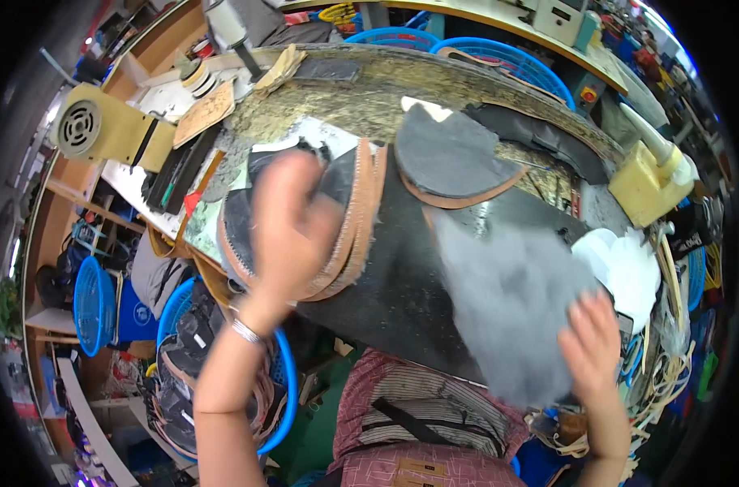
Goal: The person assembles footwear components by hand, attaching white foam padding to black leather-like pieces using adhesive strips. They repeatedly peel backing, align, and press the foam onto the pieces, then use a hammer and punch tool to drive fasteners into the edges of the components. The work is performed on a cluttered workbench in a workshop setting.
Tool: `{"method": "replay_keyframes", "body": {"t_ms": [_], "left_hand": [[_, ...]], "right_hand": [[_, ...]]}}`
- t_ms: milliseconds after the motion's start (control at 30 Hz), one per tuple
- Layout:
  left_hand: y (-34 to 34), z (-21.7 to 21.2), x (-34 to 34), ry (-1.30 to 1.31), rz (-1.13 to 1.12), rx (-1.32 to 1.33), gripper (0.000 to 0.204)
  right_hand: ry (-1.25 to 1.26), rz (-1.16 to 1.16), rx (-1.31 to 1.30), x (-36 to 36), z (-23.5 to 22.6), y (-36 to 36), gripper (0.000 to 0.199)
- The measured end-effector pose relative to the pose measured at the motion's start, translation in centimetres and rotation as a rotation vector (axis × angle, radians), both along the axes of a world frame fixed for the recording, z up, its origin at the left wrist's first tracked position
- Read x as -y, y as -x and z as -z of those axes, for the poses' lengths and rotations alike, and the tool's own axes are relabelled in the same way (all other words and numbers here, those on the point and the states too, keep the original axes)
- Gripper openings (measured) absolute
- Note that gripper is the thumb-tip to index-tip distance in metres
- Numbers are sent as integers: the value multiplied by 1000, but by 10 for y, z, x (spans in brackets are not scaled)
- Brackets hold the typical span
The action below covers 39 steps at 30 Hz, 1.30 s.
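My left hand (292, 223), blurred, is raised over a stack of curved dark leather pieces (355, 215) with tan, stitched edges. Its thumb stands apart from the fingers and nothing shows in it. At the right, my right hand (590, 345) has its fingers on the edge of a smeared grey sheet-like piece (511, 304), which hangs over the black work mat (410, 268). Its thumb is hidden. Beyond the grey piece lies a rounded dark grey leather piece (446, 150) with a tan lower edge.
A long black leather strip (548, 142) curves along the back right. A yellow container (649, 183) and white rounded pieces (621, 264) are at the right. A beige machine (106, 130) stands left. Below it, a blue basket (284, 390) holds several dark pieces.
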<state>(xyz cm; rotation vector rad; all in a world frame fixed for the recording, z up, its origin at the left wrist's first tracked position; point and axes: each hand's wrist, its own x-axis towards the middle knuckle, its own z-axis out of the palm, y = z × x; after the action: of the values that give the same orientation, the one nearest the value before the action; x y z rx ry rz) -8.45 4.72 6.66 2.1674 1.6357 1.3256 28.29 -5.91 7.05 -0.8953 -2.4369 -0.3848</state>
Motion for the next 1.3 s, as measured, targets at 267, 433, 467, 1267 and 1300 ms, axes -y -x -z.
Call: {"method": "replay_keyframes", "body": {"t_ms": [267,433,467,1267,1300], "left_hand": [[123,57,-84,32,-250,-68,44],[106,1,13,-302,-183,-108,28],[84,-24,33,-162,-200,32,36],[-438,78,-7,45,989,-267,20],[-443,81,-12,49,988,-348,17]], "right_hand": [[299,139,56,-177,56,59,61],[501,193,-280,-111,29,-33,45],[421,317,-342,-99,32,-75,36],[542,1251,246,-94,26,-311,46],[526,1255,293,-98,29,-316,48]]}}
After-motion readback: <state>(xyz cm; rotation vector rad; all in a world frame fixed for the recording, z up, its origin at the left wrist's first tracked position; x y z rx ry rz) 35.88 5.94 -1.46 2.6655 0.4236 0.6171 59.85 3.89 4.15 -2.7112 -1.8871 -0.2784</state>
